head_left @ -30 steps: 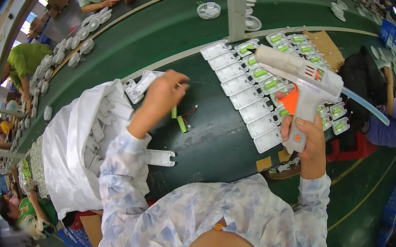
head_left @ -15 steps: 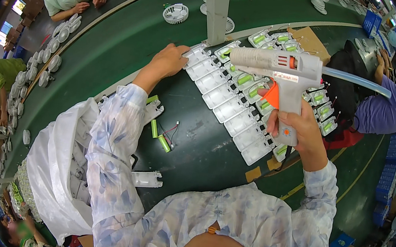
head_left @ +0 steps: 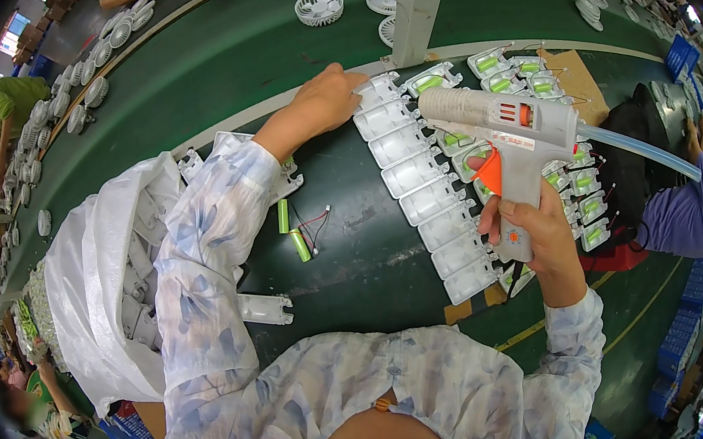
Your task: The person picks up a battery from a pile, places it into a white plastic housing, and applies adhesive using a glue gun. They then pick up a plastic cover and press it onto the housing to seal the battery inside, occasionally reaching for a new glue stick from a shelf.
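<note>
My left hand reaches to the far end of a slanting row of white plastic housings. Its fingers are closed at the edge of the end housing; the fingertips are partly hidden. In my right hand is a white hot glue gun with an orange trigger, held above the housings with its nozzle toward the left. A clear glue stick sticks out of its back. Beyond the row, more housings hold green batteries. Two loose green batteries with thin wires lie on the dark table.
A white sack of housings lies by my left arm, with a single housing near it. A metal post rises behind the row. Round white fan parts sit on the green belt. Co-workers are at left and right.
The view has shifted a little, so the table's things appear farther right. My left hand stays at the row's end and my right keeps the glue gun. A co-worker's hand at upper left has moved.
</note>
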`<state>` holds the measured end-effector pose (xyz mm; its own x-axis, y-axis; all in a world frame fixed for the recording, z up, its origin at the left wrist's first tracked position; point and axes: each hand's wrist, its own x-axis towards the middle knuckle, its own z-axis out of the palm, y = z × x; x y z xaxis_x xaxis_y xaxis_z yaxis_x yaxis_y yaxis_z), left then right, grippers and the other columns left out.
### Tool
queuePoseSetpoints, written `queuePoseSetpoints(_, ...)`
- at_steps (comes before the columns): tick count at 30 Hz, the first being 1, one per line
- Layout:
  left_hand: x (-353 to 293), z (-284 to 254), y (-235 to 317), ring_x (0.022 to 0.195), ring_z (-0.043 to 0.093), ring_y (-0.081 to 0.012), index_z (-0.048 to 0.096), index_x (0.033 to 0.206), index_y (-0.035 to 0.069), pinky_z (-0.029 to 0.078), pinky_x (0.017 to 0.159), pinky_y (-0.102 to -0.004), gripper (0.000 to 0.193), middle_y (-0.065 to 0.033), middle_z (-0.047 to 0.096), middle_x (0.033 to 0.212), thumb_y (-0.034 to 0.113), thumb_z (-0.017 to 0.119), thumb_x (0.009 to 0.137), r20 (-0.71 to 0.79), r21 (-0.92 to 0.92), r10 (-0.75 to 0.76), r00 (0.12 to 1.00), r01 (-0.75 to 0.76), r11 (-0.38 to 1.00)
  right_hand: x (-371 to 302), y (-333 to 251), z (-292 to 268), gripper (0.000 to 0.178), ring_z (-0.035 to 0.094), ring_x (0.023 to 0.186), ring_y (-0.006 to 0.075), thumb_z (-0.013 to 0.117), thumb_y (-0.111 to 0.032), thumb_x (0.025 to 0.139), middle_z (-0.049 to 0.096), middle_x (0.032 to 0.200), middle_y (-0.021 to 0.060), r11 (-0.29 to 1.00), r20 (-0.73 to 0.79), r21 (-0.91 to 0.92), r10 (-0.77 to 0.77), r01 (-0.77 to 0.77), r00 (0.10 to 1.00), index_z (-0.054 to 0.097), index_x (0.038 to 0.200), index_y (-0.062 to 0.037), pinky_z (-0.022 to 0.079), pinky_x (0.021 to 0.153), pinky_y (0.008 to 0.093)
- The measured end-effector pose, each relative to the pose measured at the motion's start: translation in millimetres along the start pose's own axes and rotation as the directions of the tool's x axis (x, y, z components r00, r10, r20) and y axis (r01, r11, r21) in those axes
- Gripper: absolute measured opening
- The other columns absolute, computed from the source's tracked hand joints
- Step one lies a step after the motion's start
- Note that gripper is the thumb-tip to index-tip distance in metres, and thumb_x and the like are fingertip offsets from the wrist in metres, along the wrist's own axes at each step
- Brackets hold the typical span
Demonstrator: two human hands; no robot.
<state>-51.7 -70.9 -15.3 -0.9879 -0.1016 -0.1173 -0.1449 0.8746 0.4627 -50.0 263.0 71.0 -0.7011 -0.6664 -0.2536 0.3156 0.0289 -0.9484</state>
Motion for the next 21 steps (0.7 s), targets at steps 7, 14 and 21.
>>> queuePoseSetpoints(7, -21, -19, -17, 0.112, 0.058, -0.0397, 0.057, 0.131, 0.008, 0.049, 0.096, -0.0445, 0.044, -0.0213, 0.057, 0.121, 0.017, 0.061, 0.089, -0.153, 0.064, 0.006, 0.988, 0.004, 0.998, 6, 0, 2, 0.049, 0.067, 0.076, 0.0215, 0.057, -0.007, 0.084, 0.059, 0.131, 0.0190, 0.999, 0.070, 0.027, 0.019, -0.021, 0.997, 0.047, 0.131, 0.0057, 0.053, 0.057, 0.0301)
queuePoseSetpoints(14, -109, -57, -46, 0.078, 0.065, -0.0335, 0.068, 0.087, 0.002, 0.050, 0.069, -0.0412, 0.016, -0.0148, 0.065, 0.085, 0.017, 0.064, 0.084, 0.019, 0.036, -0.066, 0.998, 0.065, 0.997, 0, 2, 2, 0.051, 0.066, 0.072, 0.0206, 0.057, -0.010, 0.085, 0.059, 0.130, 0.0207, 0.998, 0.043, 0.044, -0.056, 0.054, 0.998, 0.045, 0.131, 0.0079, 0.053, 0.056, 0.0290)
queuePoseSetpoints(21, -179, -17, -40, 0.083, 0.065, -0.0342, 0.071, 0.086, 0.007, 0.052, 0.070, -0.0437, 0.012, -0.0127, 0.064, 0.086, 0.017, 0.069, 0.080, -0.117, 0.265, 0.006, 0.993, 0.026, 0.964, 8, 4, 6, 0.047, 0.067, 0.076, 0.0213, 0.058, -0.007, 0.087, 0.062, 0.124, 0.0173, 0.996, 0.092, 0.091, -0.031, 0.023, 0.995, 0.047, 0.130, 0.0085, 0.053, 0.058, 0.0312)
